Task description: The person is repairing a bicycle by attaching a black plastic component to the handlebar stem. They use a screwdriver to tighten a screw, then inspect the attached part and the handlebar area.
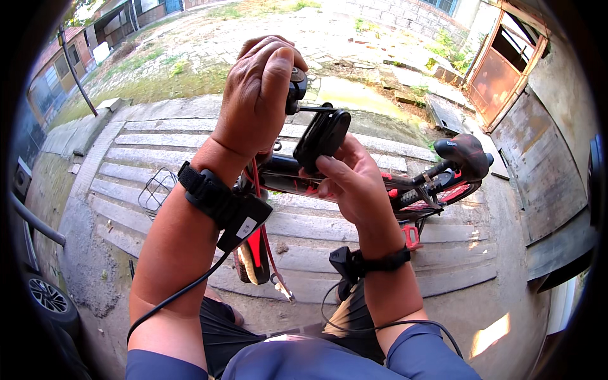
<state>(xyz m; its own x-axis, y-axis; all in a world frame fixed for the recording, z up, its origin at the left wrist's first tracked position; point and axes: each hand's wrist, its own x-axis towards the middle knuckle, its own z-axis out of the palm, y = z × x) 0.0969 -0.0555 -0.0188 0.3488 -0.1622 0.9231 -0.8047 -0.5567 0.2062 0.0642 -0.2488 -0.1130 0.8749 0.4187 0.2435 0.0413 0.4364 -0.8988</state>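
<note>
My left hand (256,101) is raised at upper centre, fingers closed round a dark handlebar fitting (294,90), which it largely hides; a thin rod runs from it to a black flat mount-like piece (323,136). My right hand (348,177) grips that black piece from below, thumb on its face. Beneath both hands is a black and red bicycle (285,183), side-on, with its saddle (462,152) at the right and its front wheel partly hidden by my left forearm. Both wrists wear black strapped devices with cables.
The bicycle stands on grooved concrete (145,139). A wire basket (155,189) is left of it. A car wheel (47,294) and bent pipe (41,221) line the left edge. A rusty door (491,69) and weathered boards (532,171) are at the right, a paved yard beyond.
</note>
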